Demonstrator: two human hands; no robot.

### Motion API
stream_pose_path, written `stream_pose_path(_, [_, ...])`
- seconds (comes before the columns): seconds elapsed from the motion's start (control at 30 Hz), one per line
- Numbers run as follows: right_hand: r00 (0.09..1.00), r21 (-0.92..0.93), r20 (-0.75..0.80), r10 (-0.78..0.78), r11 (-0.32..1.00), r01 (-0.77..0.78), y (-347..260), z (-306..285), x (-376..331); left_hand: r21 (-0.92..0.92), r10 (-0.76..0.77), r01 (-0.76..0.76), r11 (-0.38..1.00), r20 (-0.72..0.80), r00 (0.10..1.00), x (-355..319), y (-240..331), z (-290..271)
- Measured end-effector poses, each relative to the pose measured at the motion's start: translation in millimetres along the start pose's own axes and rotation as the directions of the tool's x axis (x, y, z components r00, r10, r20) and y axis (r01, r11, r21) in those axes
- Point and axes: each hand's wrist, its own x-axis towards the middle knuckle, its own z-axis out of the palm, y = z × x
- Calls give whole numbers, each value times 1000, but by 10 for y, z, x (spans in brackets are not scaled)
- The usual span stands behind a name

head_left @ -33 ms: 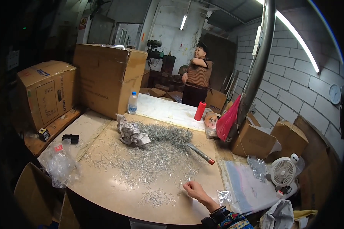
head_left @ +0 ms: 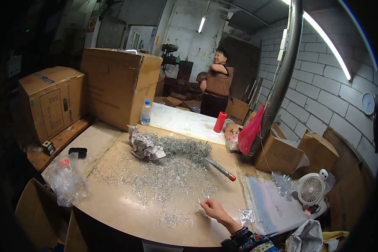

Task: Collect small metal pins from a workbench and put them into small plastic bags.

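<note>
My right hand (head_left: 214, 209) reaches in from the lower edge, just above the tan tabletop (head_left: 122, 222). Its fingers are curled together in a pinch; whatever lies between them is too small to make out. Just left of the fingertips spreads a wide scatter of thin, bent silvery metal pieces (head_left: 159, 185), heaped higher toward the back. A smaller patch of these pieces (head_left: 174, 219) lies nearer to me. Behind the hand, a long grey tool with a red end (head_left: 220, 169) rests with its far tip at the heap. My left hand is out of view.
Crumpled paper (head_left: 146, 147) sits at the heap's left. A water bottle (head_left: 145, 113) and a red flask (head_left: 219, 122) stand farther back. Clear plastic bags (head_left: 67, 180), cardboard boxes (head_left: 109, 86) and a white fan (head_left: 311, 189) surround the work area. Another person (head_left: 216, 84) stands beyond the table.
</note>
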Motion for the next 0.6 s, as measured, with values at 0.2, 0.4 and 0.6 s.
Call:
stream_pose_path(0.2, [991,248,134,-11,969,-23,-226,48,-113,-3,5,-5,1000,24,1000,-6,-6,16])
stream_pose_path(0.4, [905,245,426,16,960,-133,-328,-101,-535,-1,12,-12,1000,35,999,-26,-26,5])
stream_pose_path(0.6, [369,-146,912,181,982,-120,190,-303,-1791,-32,-17,18,999,43,999,-5,-5,-20])
